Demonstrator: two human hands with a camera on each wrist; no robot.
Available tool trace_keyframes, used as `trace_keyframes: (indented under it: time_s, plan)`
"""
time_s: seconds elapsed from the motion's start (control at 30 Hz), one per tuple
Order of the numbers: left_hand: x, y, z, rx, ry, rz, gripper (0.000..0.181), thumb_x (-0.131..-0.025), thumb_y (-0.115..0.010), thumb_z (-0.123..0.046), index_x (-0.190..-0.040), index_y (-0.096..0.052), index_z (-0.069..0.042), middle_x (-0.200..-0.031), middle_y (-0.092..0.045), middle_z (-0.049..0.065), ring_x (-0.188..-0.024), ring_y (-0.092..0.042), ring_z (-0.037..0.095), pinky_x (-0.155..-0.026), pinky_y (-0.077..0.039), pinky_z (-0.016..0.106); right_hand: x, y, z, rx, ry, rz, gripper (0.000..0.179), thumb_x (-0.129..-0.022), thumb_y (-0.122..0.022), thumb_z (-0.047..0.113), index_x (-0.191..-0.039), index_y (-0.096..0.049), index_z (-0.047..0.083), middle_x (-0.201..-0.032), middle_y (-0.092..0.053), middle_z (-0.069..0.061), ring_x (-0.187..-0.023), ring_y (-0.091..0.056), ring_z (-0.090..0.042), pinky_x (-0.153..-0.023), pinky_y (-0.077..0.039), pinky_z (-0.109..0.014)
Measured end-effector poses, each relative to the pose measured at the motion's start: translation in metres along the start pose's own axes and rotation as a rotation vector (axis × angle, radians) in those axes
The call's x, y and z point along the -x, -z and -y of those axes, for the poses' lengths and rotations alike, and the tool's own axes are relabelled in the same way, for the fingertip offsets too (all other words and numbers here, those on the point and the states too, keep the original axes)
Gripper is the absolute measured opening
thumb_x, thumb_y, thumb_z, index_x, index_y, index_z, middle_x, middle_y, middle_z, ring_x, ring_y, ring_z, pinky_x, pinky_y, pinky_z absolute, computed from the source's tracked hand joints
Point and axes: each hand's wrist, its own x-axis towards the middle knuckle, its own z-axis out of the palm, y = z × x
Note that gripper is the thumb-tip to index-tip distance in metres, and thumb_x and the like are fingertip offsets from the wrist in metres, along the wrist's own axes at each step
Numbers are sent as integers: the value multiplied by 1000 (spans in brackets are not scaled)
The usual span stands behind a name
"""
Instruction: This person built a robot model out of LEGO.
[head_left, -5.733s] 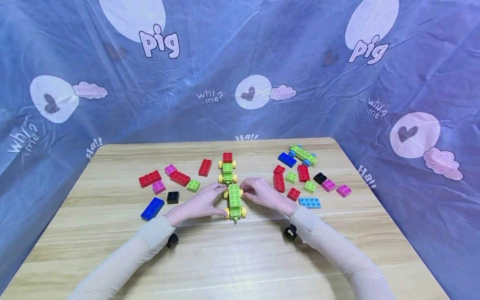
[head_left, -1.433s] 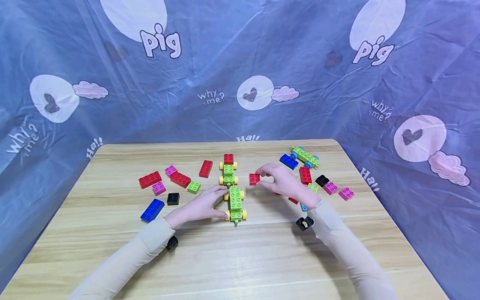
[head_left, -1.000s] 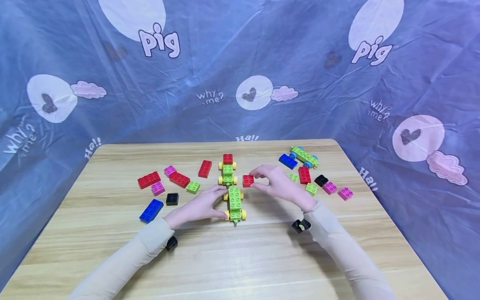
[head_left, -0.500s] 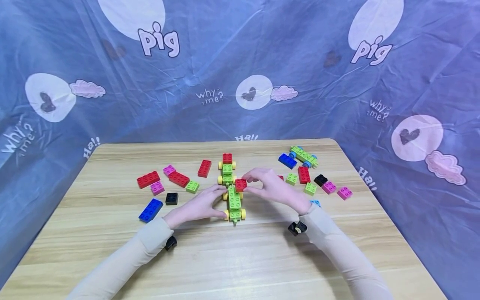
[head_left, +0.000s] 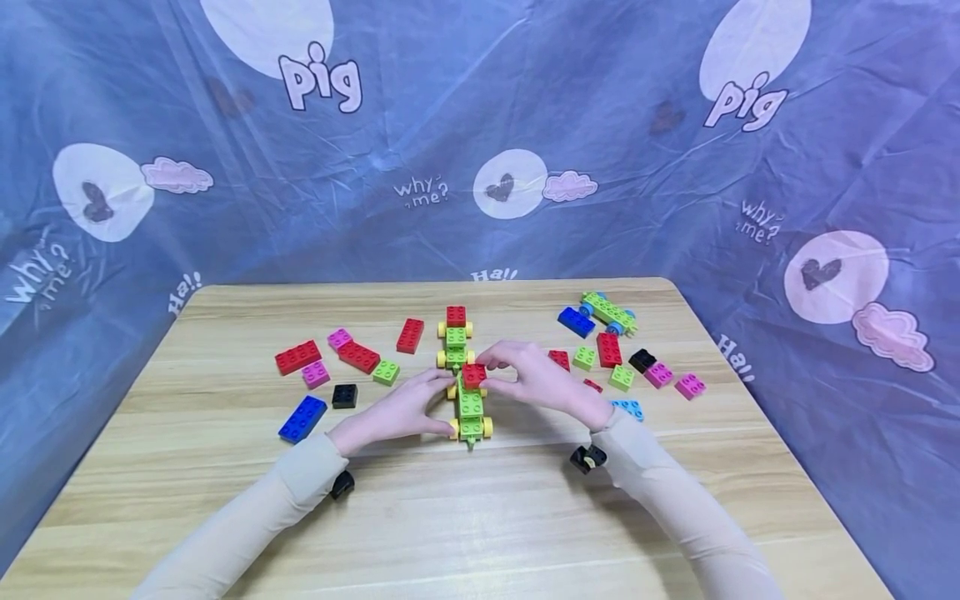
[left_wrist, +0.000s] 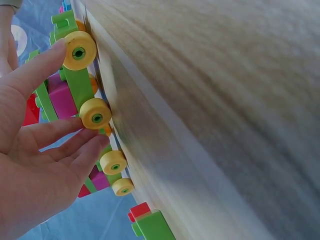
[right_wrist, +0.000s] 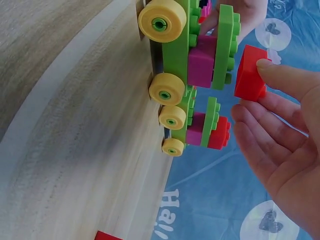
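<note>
My right hand pinches a red square building brick between thumb and fingers. In the right wrist view, a narrow gap separates that brick from the studs of a long green brick. This green brick tops a magenta brick on a green toy car base with yellow wheels. My left hand holds the car from its left side, thumb at the near wheel, fingers at the far one. Directly beyond stands a second yellow-wheeled car, carrying a red brick.
Loose red, pink, green, black and blue bricks lie to the left, among them a blue one. More bricks are scattered right, including a light blue one. A green car base with blue wheels sits at the back right.
My right hand left the near car, picked up a red brick from the right-hand group and carried it left over the car's far end. My left hand has stayed at the car.
</note>
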Motion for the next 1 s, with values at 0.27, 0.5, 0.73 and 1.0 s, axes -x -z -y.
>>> trace_keyframes:
  time_s: [0.27,0.5,0.73,1.0]
  plan:
    - [-1,-2,1,-7,3,4,85,-79,-81,-39,-143,-46,5,-149,-47,22,-136,-49,37,-116,-40,50,-1,-5,-2,-10,16,5,31,-90,-72,20,-117,-67,5,-113,-73,-10,-99,-72,-19,-89,-59,-30]
    - [-1,-1,1,-1,-9,-8,84,-79,-81,-38,-142,-47,6,-147,-49,22,-134,-50,38,-115,-41,51,-2,-7,-2,-24,40,7,32,-91,-72,19,-119,-66,5,-114,-72,-10,-98,-71,-21,-88,-59,-29]
    - [-1,-2,1,-6,-14,-17,84,-78,-82,-37,-142,-47,7,-145,-50,22,-133,-51,37,-114,-41,51,-3,-7,-1,-18,60,28,34,-92,-70,18,-123,-66,4,-114,-71,-10,-99,-70,-21,-88,-59,-32]
    - [0,-2,0,-14,-20,-23,84,-79,-82,-36,-142,-47,6,-145,-50,22,-133,-51,37,-114,-41,51,-4,-9,1,19,67,24,33,-95,-67,22,-122,-66,5,-114,-71,-8,-102,-68,-18,-89,-58,-30]
